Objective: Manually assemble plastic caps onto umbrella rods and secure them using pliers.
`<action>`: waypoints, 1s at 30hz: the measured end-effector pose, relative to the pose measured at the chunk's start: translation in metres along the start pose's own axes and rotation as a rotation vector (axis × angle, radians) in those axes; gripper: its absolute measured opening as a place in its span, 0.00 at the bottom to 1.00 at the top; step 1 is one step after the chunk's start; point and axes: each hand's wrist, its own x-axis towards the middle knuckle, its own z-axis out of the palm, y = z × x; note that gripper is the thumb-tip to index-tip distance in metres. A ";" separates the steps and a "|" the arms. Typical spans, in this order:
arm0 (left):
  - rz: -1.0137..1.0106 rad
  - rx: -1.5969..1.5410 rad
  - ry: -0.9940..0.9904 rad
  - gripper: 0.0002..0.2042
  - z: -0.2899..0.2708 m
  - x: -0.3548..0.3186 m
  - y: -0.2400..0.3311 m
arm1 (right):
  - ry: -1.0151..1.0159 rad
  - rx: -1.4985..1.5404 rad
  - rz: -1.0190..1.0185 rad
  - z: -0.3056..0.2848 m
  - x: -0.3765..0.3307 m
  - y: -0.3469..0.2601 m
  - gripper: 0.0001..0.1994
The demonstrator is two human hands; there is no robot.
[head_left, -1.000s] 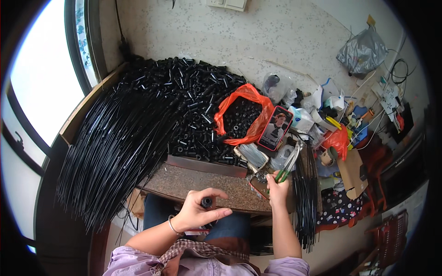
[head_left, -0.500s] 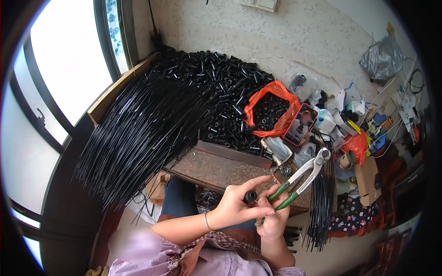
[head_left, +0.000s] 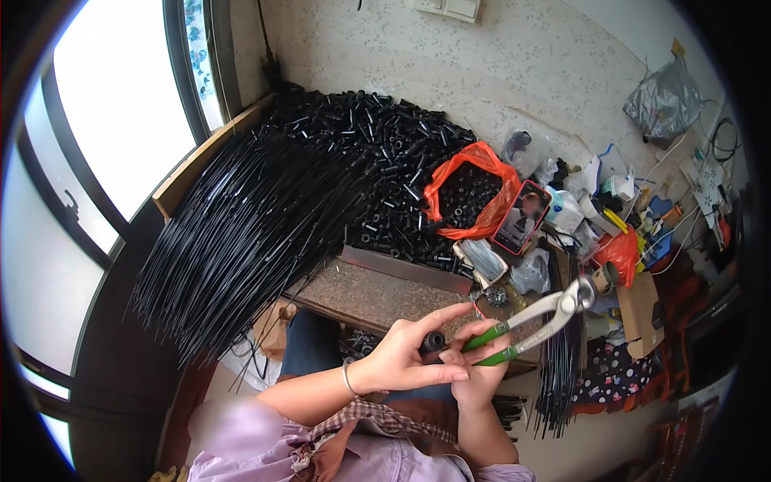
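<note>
My right hand (head_left: 480, 371) grips green-handled pincers (head_left: 536, 318), their metal jaws pointing up to the right. My left hand (head_left: 414, 352) reaches across and pinches a small black tube piece (head_left: 434, 341) beside the green handles, fingers stretched toward the tool. Both hands hover over the near edge of a speckled stone slab (head_left: 361, 296) lying in front of my lap.
A big heap of short black tubes (head_left: 377, 173) and a fan of long black rods (head_left: 241, 233) fill the left. An orange bag (head_left: 466, 193) of black parts, a phone (head_left: 522, 217) and cluttered packets lie right. More black rods (head_left: 556, 377) hang beside my right hand.
My head has tilted, shifting the view. The right hand brought the pincers from near the slab's right end toward my body, and the left hand moved in to meet it with a black piece.
</note>
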 end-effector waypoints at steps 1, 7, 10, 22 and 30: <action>-0.002 -0.034 -0.025 0.32 -0.003 -0.001 0.001 | 0.038 0.212 0.125 0.000 0.003 -0.001 0.17; -0.061 -0.346 0.169 0.39 -0.041 -0.001 -0.008 | -0.458 -0.216 0.758 -0.044 -0.024 -0.029 0.12; -0.132 -0.178 0.017 0.35 -0.049 0.004 -0.014 | -0.661 -0.320 0.723 -0.038 -0.034 -0.024 0.12; 0.004 0.130 0.212 0.15 -0.024 0.005 -0.016 | -0.744 0.130 1.127 -0.056 -0.011 -0.040 0.21; -0.008 0.116 0.233 0.14 -0.022 0.007 -0.027 | -0.542 -0.892 0.210 -0.035 -0.024 -0.037 0.19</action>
